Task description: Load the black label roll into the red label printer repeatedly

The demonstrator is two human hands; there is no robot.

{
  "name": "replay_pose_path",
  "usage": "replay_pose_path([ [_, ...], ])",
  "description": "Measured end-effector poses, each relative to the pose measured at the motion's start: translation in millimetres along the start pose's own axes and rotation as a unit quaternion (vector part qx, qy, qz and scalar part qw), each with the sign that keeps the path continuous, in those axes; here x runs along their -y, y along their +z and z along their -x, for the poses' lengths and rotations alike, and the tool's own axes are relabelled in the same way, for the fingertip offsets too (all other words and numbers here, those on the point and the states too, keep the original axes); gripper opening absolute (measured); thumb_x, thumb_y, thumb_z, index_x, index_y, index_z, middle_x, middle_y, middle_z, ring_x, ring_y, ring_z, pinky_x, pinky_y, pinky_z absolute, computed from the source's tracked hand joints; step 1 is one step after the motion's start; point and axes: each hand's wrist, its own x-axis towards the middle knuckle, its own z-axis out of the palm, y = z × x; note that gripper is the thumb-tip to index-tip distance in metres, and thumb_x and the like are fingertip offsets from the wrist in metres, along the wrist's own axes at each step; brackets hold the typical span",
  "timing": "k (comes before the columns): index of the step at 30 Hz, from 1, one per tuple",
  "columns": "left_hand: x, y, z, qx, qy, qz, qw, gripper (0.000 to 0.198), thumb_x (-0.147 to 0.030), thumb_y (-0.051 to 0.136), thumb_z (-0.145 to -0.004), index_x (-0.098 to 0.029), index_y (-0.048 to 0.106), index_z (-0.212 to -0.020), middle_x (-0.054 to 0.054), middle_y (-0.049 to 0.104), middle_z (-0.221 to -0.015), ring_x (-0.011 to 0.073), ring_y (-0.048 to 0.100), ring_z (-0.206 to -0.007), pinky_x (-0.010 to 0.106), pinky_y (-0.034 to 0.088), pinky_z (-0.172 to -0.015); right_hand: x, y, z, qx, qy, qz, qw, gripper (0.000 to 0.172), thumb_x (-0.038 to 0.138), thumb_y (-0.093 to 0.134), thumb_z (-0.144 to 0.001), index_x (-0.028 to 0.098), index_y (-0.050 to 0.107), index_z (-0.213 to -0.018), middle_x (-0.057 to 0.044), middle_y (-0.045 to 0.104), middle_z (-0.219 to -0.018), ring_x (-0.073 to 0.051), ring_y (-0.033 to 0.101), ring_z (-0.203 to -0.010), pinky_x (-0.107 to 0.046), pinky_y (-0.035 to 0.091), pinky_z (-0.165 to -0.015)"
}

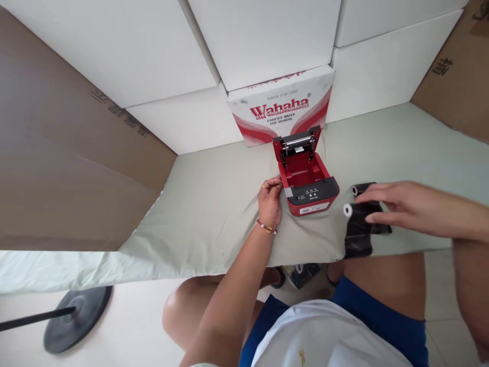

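A small red and black printer [306, 178] stands open on the pale green cloth of the table [214, 214], its lid tipped back and its red paper bay bare. My left hand [269, 201] rests against the printer's left side, fingers curled at its edge. My right hand [397, 206] lies flat with fingers stretched out over black ribbon rolls [359, 216] to the right of the printer. One roll has a white core, and black film trails from it over the table's front edge.
A white and red Wahaha carton [282, 109] stands just behind the printer, among plain white boxes. Brown cardboard sheets [69, 163] flank the table on both sides. A black round stand base [78, 316] sits on the floor at lower left. My knees are under the table.
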Motion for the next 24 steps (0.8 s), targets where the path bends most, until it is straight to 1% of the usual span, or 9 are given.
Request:
replay_pose_path([
  [4, -1.5, 1.4, 0.3, -0.006, 0.002, 0.0, 1.0, 0.02, -0.025, 0.077, -0.077, -0.021, 0.069, -0.095, 0.003, 0.076, -0.1, 0.0158, 0.072, -0.093, 0.035, 0.058, -0.097, 34.7, -26.7, -44.0, -0.021, -0.021, -0.011, 0.999, 0.043, 0.049, 0.071, -0.095, 0.035, 0.079, -0.134, -0.004, 0.082, -0.118, -0.032, 0.074, -0.113, -0.043, 0.059, -0.096],
  [7, -0.9, 3.0, 0.6, -0.01, 0.01, -0.012, 1.0, 0.022, -0.027, 0.076, -0.078, -0.021, 0.068, -0.097, 0.002, 0.075, -0.096, 0.0156, 0.07, -0.089, 0.035, 0.057, -0.094, 58.7, -37.9, -72.7, -0.023, -0.027, 0.001, 0.999, 0.043, 0.042, 0.07, -0.095, 0.034, 0.078, -0.137, -0.004, 0.082, -0.122, -0.033, 0.073, -0.114, -0.045, 0.058, -0.097],
  [11, -0.5, 5.5, 5.5, -0.017, 0.039, -0.056, 0.998, 0.02, -0.033, 0.075, -0.084, -0.022, 0.069, -0.099, 0.004, 0.074, -0.098, 0.0185, 0.069, -0.092, 0.037, 0.056, -0.095, 82.1, -30.8, -96.0, 0.018, 0.038, 0.053, 0.998, 0.046, 0.028, 0.066, -0.094, 0.034, 0.078, -0.138, -0.007, 0.083, -0.12, -0.035, 0.075, -0.108, -0.045, 0.058, -0.088],
  [13, -3.5, 6.0, 11.8, -0.025, 0.062, -0.081, 0.995, 0.02, -0.036, 0.074, -0.088, -0.023, 0.069, -0.102, 0.005, 0.072, -0.103, 0.02, 0.068, -0.096, 0.038, 0.055, -0.098, 90.6, -23.1, -104.5, 0.035, 0.058, 0.068, 0.995, 0.048, 0.027, 0.064, -0.095, 0.034, 0.077, -0.14, -0.009, 0.083, -0.122, -0.035, 0.075, -0.109, -0.043, 0.057, -0.084],
  [15, -8.9, 5.6, 20.7, -0.03, 0.103, -0.112, 0.988, 0.023, -0.04, 0.074, -0.092, -0.024, 0.07, -0.108, 0.005, 0.07, -0.111, 0.0217, 0.066, -0.103, 0.038, 0.053, -0.101, 96.9, -17.5, -112.1, 0.046, 0.062, 0.071, 0.994, 0.047, 0.027, 0.063, -0.095, 0.033, 0.077, -0.14, -0.01, 0.082, -0.126, -0.035, 0.075, -0.112, -0.041, 0.056, -0.084],
  [17, -15.0, 4.4, 30.8, -0.023, 0.236, -0.22, 0.946, 0.026, -0.045, 0.068, -0.098, -0.025, 0.07, -0.114, 0.007, 0.066, -0.118, 0.0252, 0.064, -0.113, 0.042, 0.052, -0.105, 101.2, -15.3, -118.5, 0.055, 0.061, 0.074, 0.994, 0.046, 0.026, 0.064, -0.095, 0.031, 0.078, -0.139, -0.011, 0.081, -0.129, -0.034, 0.074, -0.114, -0.039, 0.056, -0.085],
  [19, -19.6, 3.1, 39.8, 0.017, 0.352, -0.273, 0.895, 0.031, -0.048, 0.064, -0.101, -0.027, 0.07, -0.123, 0.01, 0.064, -0.123, 0.0291, 0.062, -0.122, 0.049, 0.049, -0.113, 104.4, -15.5, -123.5, 0.067, 0.065, 0.083, 0.992, 0.044, 0.024, 0.064, -0.095, 0.029, 0.079, -0.136, -0.012, 0.081, -0.13, -0.033, 0.075, -0.115, -0.037, 0.055, -0.085],
  [21, -21.8, 2.7, 45.8, 0.075, 0.422, -0.313, 0.848, 0.033, -0.045, 0.064, -0.1, -0.029, 0.07, -0.128, 0.01, 0.065, -0.125, 0.0323, 0.06, -0.128, 0.055, 0.046, -0.119, 107.3, -16.4, -127.1, 0.078, 0.07, 0.093, 0.99, 0.042, 0.022, 0.064, -0.095, 0.027, 0.08, -0.134, -0.014, 0.081, -0.129, -0.032, 0.076, -0.114, -0.036, 0.056, -0.085],
  [24, -21.9, 3.8, 48.9, 0.12, 0.481, -0.342, 0.798, 0.032, -0.035, 0.066, -0.098, -0.033, 0.071, -0.129, 0.01, 0.067, -0.121, 0.0334, 0.062, -0.127, 0.057, 0.049, -0.113, 111.6, -15.9, -130.4, 0.084, 0.073, 0.108, 0.988, 0.04, 0.019, 0.06, -0.096, 0.023, 0.08, -0.131, -0.017, 0.081, -0.128, -0.033, 0.076, -0.116, -0.037, 0.057, -0.086],
])
